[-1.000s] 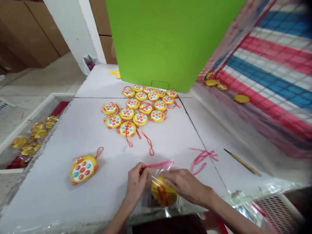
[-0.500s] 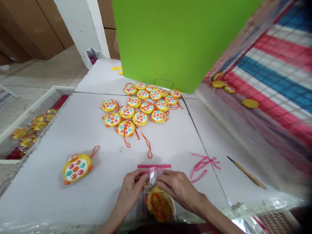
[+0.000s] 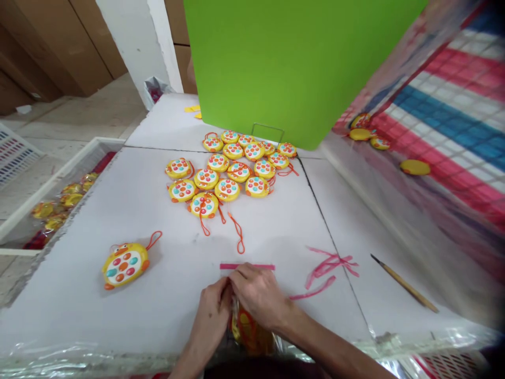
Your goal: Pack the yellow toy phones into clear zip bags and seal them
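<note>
bagged toy (image 3: 258,341): yellow | bag strip (image 3: 230,266): pink | board (image 3: 292,68): plain green

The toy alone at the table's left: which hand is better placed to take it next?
The left hand, probably: it lies between the toy and the right hand, so it is nearer.

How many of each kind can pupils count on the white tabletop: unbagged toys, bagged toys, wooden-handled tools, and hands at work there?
Unbagged toys: 18
Bagged toys: 1
Wooden-handled tools: 1
Hands, left hand and right hand: 2
Total: 22
</note>
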`<state>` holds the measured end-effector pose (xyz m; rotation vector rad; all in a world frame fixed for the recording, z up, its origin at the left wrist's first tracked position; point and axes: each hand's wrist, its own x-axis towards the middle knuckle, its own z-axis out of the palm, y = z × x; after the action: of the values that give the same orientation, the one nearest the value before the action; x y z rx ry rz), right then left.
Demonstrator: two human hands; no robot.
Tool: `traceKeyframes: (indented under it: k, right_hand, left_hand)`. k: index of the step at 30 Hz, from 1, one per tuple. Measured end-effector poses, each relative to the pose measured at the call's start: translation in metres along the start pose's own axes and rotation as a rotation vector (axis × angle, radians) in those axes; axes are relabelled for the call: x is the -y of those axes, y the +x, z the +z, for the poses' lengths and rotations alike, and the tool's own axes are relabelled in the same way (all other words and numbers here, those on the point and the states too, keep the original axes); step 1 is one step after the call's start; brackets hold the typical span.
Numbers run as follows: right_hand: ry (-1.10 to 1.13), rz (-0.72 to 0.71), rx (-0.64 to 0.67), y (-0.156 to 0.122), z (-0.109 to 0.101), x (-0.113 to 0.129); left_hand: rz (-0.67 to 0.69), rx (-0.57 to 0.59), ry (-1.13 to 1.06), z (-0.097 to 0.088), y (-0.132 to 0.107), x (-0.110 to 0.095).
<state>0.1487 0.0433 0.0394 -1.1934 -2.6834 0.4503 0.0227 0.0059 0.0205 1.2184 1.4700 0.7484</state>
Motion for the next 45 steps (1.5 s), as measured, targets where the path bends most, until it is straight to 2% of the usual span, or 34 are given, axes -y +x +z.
traceKeyframes:
  k: [2, 4, 7, 9, 12, 14, 15, 17, 19, 20, 22, 25, 29, 33, 37, 40, 43, 45]
  right_hand:
    - [0.044, 0.041, -0.047, 0.001, 0.0, -0.004]
    - [0.152, 0.144, -0.115, -0.005, -0.001, -0.019]
    - [0.208, 0.388, -0.231, -0.031, -0.009, -0.069]
    - [0.105, 0.564, -0.274, -0.06, -0.018, -0.112]
    - [-0.144, 0.815, -0.212, -0.109, -0.033, -0.164]
    - [-0.207, 0.879, -0.069, -0.135, -0.042, -0.177]
    - [-0.148, 0.868, 0.035, -0.143, -0.046, -0.176]
    - [0.132, 0.773, 0.242, -0.148, -0.052, -0.159]
    - [0.425, 0.64, 0.317, -0.136, -0.056, -0.131]
    - [0.505, 0.588, 0.284, -0.125, -0.056, -0.116]
    - [0.55, 0.544, 0.135, -0.099, -0.051, -0.09]
    - [0.677, 0.532, 0.07, -0.062, -0.034, -0.071]
    - [0.879, 0.525, 0.127, -0.04, -0.007, -0.077]
    - [1.062, 0.456, 0.149, -0.044, 0.004, -0.089]
    - [1.028, 0.428, 0.094, -0.051, 0.008, -0.088]
    - [0.876, 0.402, 0.092, -0.053, 0.007, -0.084]
    - [0.609, 0.349, 0.07, -0.055, -0.004, -0.086]
    - [0.569, 0.345, 0.057, -0.057, -0.018, -0.095]
  left_hand:
    - [0.033, 0.0, 0.08, 0.0, -0.001, -0.002]
    - [0.047, 0.022, 0.094, -0.001, -0.003, -0.001]
    - [0.032, 0.014, 0.062, -0.005, -0.006, 0.005]
    - [0.003, -0.004, 0.023, -0.007, -0.005, 0.012]
    - [-0.05, -0.014, -0.094, -0.01, -0.004, 0.02]
    - [-0.098, -0.003, -0.187, -0.011, -0.003, 0.025]
    - [-0.123, 0.003, -0.23, -0.012, -0.002, 0.027]
    - [-0.163, 0.016, -0.295, -0.013, -0.003, 0.031]
    - [-0.185, 0.027, -0.349, -0.014, -0.004, 0.035]
    - [-0.195, 0.03, -0.368, -0.014, -0.004, 0.037]
    - [-0.206, 0.034, -0.388, -0.014, -0.005, 0.038]
    - [-0.205, 0.029, -0.386, -0.014, -0.007, 0.037]
    - [-0.174, 0.035, -0.379, -0.013, -0.009, 0.035]
    - [-0.17, 0.07, -0.388, -0.014, -0.01, 0.035]
    - [-0.147, 0.092, -0.361, -0.016, -0.009, 0.034]
    - [-0.178, 0.065, -0.342, -0.018, -0.008, 0.033]
    - [-0.214, 0.034, -0.353, -0.019, -0.008, 0.032]
    - [-0.206, 0.014, -0.3, -0.018, -0.01, 0.032]
